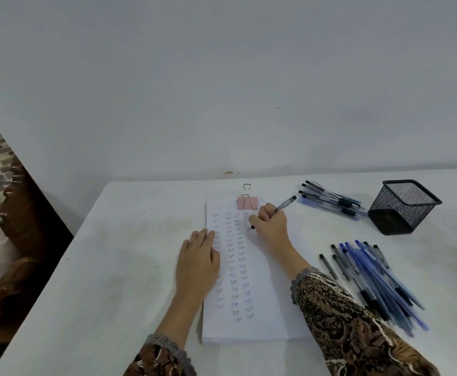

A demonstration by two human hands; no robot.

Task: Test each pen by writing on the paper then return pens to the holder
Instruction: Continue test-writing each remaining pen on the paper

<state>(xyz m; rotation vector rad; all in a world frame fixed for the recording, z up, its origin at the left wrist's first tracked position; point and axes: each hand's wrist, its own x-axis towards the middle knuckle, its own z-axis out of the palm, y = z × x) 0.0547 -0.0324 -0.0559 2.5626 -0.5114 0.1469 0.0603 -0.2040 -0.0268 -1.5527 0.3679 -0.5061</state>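
Note:
A white sheet of paper (pixel 259 316) lies on the table, covered in columns of the word "Test" and held at its top by a pink binder clip (pixel 246 202). My right hand (pixel 270 226) grips a clear pen (pixel 285 203) with its tip on the paper near the top of the rightmost column. My left hand (pixel 198 261) rests flat on the paper's left edge. A black mesh pen holder (pixel 403 206) stands at the right with no pens showing in it.
One pile of pens (pixel 330 199) lies left of the holder near the wall. A larger pile of blue and black pens (pixel 371 278) lies to the right of my right forearm. The white table (pixel 107 267) ends at left beside brown furniture.

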